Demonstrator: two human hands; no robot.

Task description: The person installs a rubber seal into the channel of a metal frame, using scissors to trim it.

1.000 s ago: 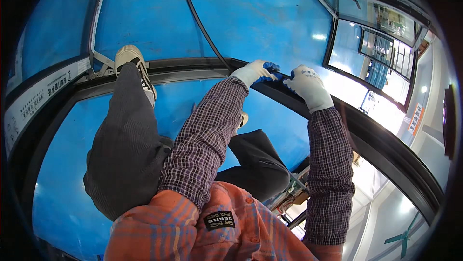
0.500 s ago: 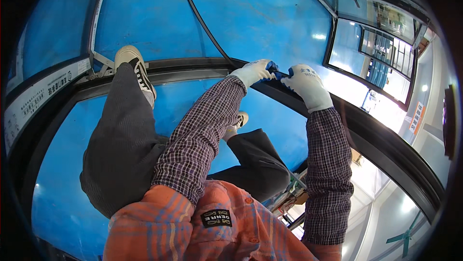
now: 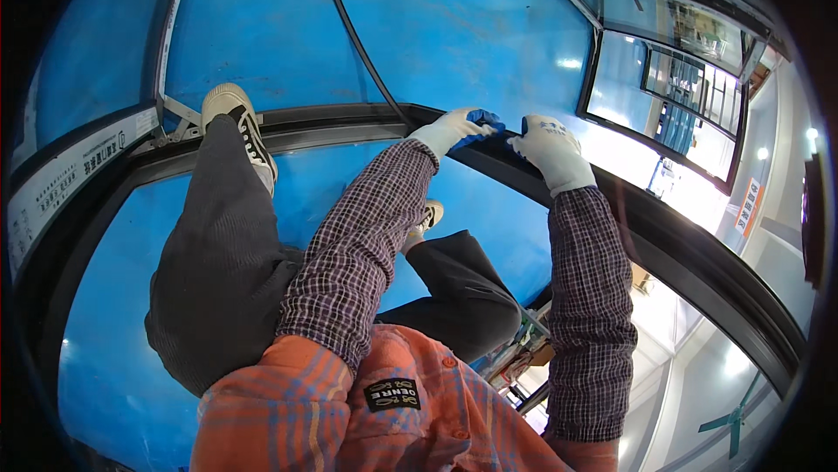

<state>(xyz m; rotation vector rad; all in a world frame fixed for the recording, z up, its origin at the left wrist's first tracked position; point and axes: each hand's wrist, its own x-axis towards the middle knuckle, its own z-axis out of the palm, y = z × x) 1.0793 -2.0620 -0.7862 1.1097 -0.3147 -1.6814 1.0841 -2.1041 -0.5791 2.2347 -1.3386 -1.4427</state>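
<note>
At one and two o'clock, the gloved left hand (image 3: 458, 129) and right hand (image 3: 552, 147) curl at the black frame (image 3: 698, 273), seemingly to control the black strip (image 3: 351, 31) trailing toward eleven, their exact grip unclear.

Gloved hands (image 3: 553, 153): two. Curved black strip (image 3: 352, 36): one, beyond the left hand (image 3: 456, 129). Lace-up shoes (image 3: 229, 104): two, on the left hand's side.
</note>
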